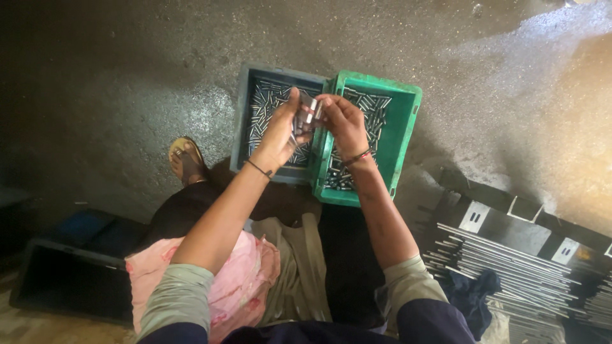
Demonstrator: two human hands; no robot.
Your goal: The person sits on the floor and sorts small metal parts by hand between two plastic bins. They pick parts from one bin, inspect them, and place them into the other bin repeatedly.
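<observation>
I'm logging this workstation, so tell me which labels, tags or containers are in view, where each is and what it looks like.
Grey crate: on the floor, left of the green one, rectangular, holds small metal pins.
Green crate: beside it, rectangular, also pins.
White tags: right, on dark metal stock, small rectangles with dark marks.

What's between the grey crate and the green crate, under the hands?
Nothing: in the head view the grey crate and green crate stand side by side, walls touching. Above that seam, both hands hold a small metal part.

Both hands, left hand and right hand, grip small metal gauge above 2 crates of pins.
</observation>
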